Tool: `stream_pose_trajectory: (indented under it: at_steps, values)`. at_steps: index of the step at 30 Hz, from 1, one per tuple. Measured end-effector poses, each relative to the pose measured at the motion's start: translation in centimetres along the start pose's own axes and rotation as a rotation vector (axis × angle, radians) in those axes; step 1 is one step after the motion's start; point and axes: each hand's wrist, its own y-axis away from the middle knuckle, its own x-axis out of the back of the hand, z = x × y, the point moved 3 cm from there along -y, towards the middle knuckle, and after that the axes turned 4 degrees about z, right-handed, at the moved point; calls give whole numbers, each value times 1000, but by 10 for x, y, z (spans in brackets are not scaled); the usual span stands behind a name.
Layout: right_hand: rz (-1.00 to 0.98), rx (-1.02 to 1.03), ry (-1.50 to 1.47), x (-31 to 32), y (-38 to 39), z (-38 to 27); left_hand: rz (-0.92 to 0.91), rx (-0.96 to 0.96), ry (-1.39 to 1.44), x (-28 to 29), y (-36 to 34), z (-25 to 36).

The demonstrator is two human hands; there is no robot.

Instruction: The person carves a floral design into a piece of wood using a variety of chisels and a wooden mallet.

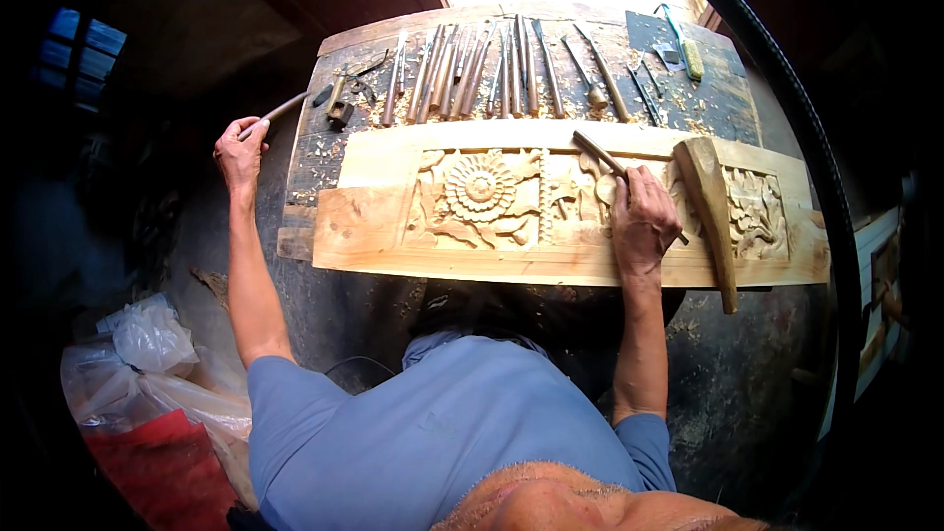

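My left hand (pixel 241 153) is out past the bench's left edge, fingers closed around a slim rod-like carving tool (pixel 285 107) that points up and right. Over the carved wooden panel (pixel 364 221), my right hand (pixel 644 214) grips a carving chisel (pixel 600 152), its shaft slanting across the relief. The panel bears a round flower (pixel 482 187) with leaves around it, and more carving farther right. Just right of my right hand, a wooden mallet (pixel 710 211) lies across the panel, its narrow end overhanging the near edge.
Several chisels (pixel 462 74) lie in a row at the back of the bench among shavings. A small clamp-like tool (pixel 340 113) sits at the bench's left, a yellow brush (pixel 693 59) at the back right. A dark cable (pixel 787 79) arcs down the right side. Plastic bags (pixel 152 344) lie lower left.
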Motion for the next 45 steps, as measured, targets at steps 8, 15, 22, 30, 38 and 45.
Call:
stream_pose_trajectory:
  at_steps: [8,15,22,30,38,45]
  values:
    - [6,-6,-14,-2,2,0,-7,-104,-156,-8,-1,5]
    - [27,7,-29,-2,1,1,-72,-166,-325,-25,-11,-20]
    - [56,-4,-42,-3,1,4,-123,-232,-380,-36,-31,19]
    - [48,-17,-7,-3,0,1,-120,-43,409,-103,-65,-34]
    - [140,-65,-467,20,-56,-81,-70,-339,217,-156,-27,-11]
    - [-92,-470,-1507,-61,-108,-184,-620,-445,708,-156,114,134]
